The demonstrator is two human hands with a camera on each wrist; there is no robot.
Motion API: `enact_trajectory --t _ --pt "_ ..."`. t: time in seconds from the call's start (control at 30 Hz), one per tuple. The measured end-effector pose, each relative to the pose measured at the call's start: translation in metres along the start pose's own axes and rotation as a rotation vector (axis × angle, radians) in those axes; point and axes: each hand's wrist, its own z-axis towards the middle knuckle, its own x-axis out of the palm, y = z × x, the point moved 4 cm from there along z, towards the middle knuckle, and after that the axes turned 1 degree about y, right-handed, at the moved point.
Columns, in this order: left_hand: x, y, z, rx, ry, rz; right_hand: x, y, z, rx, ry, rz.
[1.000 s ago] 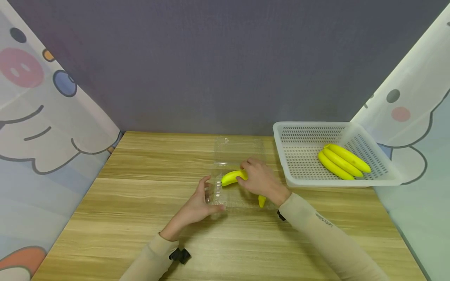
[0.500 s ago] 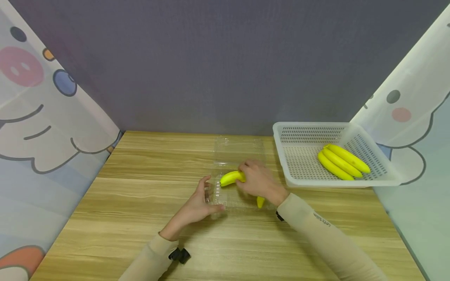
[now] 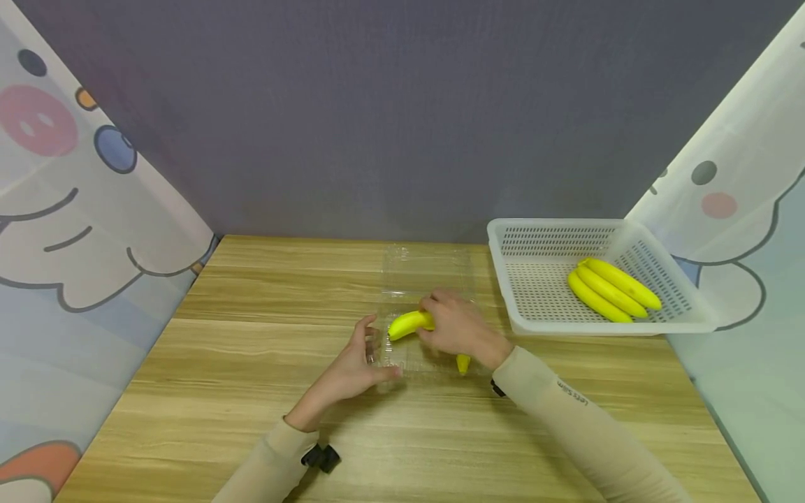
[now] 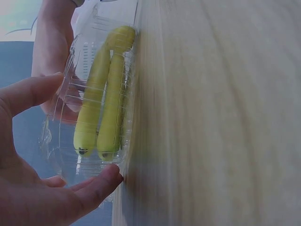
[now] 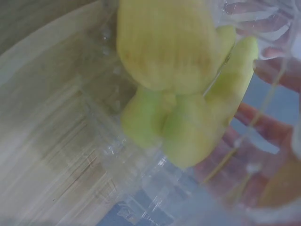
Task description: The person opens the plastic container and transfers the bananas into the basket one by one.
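A clear plastic clamshell box (image 3: 402, 358) lies on the wooden table with its lid (image 3: 428, 269) folded back. My left hand (image 3: 349, 367) holds its left end, thumb along the near edge and fingers round the side. Over the box, my right hand (image 3: 458, 327) grips a bunch of yellow bananas (image 3: 409, 325) from above; the middle is hidden under the palm, and one tip shows at the near right. In the left wrist view, two bananas (image 4: 89, 117) appear side by side through the plastic wall. The right wrist view shows the bunch (image 5: 193, 136) blurred and close.
At the right stands a white perforated basket (image 3: 610, 327) with another bunch of bananas (image 3: 613, 290) in it. A grey wall (image 3: 352, 126) rises behind the table (image 3: 251, 335), and printed cartoon panels flank both sides.
My right hand has shifted slightly left and toward me, and the bananas have moved with it. My left hand, the box and the basket stay put.
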Motion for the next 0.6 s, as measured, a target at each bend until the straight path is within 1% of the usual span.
enact_trajectory --t 0.4,0.6 --pt "0.0007 0.0005 0.0014 0.000 0.000 0.001 0.0057 0.0039 0.0048 0.071 0.001 -0.092" --pt "0.0009 0.0009 0.0016 0.005 0.002 0.002 0.0082 0.0078 0.0055 0.087 0.014 -0.107"
